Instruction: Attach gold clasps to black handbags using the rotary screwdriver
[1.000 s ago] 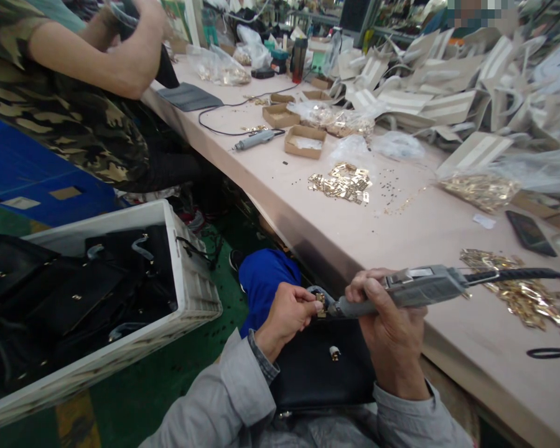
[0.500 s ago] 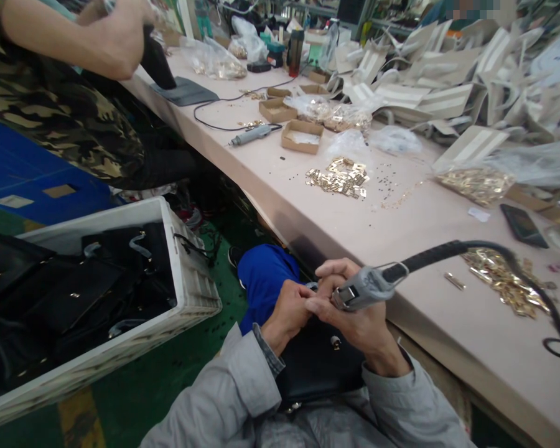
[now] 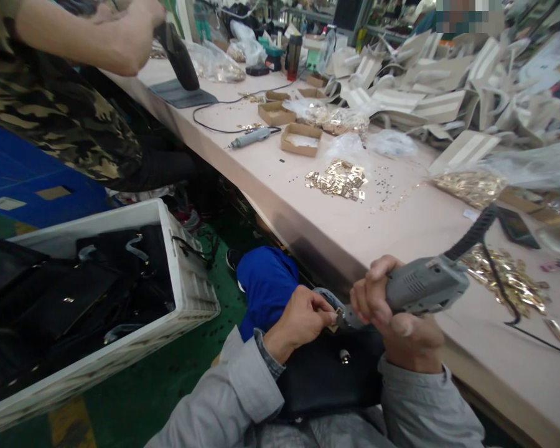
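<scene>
A black bag (image 3: 329, 379) with a gold-coloured clasp (image 3: 344, 357) lies on my lap. My left hand (image 3: 301, 320) is closed in a pinch on a small gold-coloured metal fitting (image 3: 338, 316) at the bag's upper edge, beside a wrapped handle (image 3: 325, 295). In my right hand (image 3: 378, 298) is a grey electric screwdriver (image 3: 427, 286), its front end pointing left at the fitting. Whether its tip touches the fitting I cannot tell. The screwdriver's black cord (image 3: 473, 230) runs up and back over the table.
On the table (image 3: 308, 211) lie gold-coloured metal pieces (image 3: 338, 179), small cardboard boxes (image 3: 301, 138), a second electric screwdriver (image 3: 251, 137) and a phone (image 3: 518, 227). Beige pieces (image 3: 438, 87) are heaped behind. A white crate (image 3: 191, 280) holds black bags. A co-worker (image 3: 74, 124) stands at left.
My right hand has moved right and turned the screwdriver, which now points left at the fitting. My left hand has shifted slightly right. The co-worker's dark piece has moved right.
</scene>
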A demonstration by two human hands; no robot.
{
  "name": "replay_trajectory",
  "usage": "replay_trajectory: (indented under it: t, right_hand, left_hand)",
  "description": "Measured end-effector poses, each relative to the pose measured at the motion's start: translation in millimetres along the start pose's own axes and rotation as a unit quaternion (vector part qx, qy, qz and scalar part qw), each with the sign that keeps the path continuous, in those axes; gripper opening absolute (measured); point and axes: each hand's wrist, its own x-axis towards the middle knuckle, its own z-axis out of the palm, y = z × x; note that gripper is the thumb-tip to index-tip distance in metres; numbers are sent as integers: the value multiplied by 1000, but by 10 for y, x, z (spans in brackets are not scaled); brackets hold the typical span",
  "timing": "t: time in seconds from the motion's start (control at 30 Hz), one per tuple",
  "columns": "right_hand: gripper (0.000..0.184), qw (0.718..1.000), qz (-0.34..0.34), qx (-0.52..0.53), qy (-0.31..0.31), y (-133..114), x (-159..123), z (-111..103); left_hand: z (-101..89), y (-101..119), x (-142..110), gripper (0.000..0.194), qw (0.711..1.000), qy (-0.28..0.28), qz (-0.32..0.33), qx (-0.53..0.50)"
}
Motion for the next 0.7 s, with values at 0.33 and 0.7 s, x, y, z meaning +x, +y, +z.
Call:
replay_trajectory:
  t: [0.33,0.7]
  right_hand:
    - [49,973,-78,15,217,-538,152,-386]
    - [40,794,-144,-86,585,-456,239,-1834]
  left_hand:
    - [15,-16,-5,12,998,51,30,28]
    - [-70,-272,11,30,994,13,65,-90]
